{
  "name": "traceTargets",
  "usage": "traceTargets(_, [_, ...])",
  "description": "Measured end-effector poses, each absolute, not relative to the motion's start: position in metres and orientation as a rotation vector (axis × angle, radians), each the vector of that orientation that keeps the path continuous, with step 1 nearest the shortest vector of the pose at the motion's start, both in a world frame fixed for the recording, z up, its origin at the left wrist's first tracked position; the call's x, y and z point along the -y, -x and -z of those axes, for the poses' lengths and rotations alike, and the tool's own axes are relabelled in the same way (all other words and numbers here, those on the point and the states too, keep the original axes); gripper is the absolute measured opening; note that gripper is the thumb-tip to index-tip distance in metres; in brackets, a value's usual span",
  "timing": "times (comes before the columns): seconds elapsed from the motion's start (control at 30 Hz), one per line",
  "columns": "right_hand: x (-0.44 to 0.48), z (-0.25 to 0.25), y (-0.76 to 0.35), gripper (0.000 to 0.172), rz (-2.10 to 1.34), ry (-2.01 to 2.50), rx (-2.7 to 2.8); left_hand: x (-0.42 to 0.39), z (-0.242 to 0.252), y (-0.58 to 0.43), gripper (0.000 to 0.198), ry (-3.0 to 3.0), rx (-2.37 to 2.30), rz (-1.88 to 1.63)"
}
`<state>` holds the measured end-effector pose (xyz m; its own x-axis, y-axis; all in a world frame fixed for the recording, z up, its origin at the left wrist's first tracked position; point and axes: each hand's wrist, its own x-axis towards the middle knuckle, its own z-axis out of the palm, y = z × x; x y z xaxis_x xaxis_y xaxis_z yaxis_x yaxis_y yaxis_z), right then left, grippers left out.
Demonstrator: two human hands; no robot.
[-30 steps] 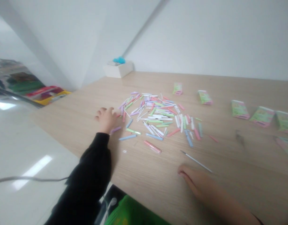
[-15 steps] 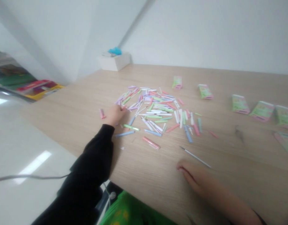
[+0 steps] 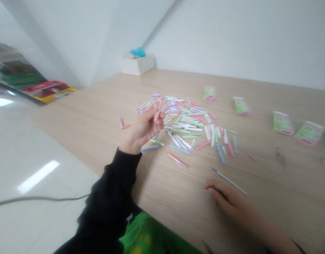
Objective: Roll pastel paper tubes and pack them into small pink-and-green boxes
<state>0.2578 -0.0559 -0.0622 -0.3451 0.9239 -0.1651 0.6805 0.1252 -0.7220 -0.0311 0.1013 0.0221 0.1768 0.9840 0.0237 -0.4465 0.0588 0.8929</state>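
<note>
Left grip [image 3: 145, 127]: recorded raised above the bench [image 3: 99, 116], fingers curled closed around a pink stick [image 3: 160, 105], held over the near-left edge of the pile of pastel sticks [image 3: 190, 127]. Right grip [image 3: 227, 199]: laid on the bench, fingers loose, nothing held, with a thin white rod [image 3: 228, 181] just beyond it. Green-and-pink packets [image 3: 281, 122] were noted in a row at the far right. A white box [image 3: 136, 64] was set by the wall.
</note>
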Motion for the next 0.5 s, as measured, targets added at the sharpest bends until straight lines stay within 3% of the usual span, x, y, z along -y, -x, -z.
traceTargets(0.23, [0.056,0.061,-0.260,0.028,-1.086,1.602,2.102,-0.092,-0.016,0.031,0.012,-0.775,-0.436,-1.173])
traceTargets(0.4, [0.057,0.060,-0.259,0.029,-1.107,1.611,2.093,-0.084,-0.010,0.037,0.047,-0.912,-0.306,-1.054])
traceTargets(0.5, [0.058,0.061,-0.258,0.029,-1.112,1.609,2.088,-0.081,-0.008,0.038,0.048,-0.991,-0.309,-1.011])
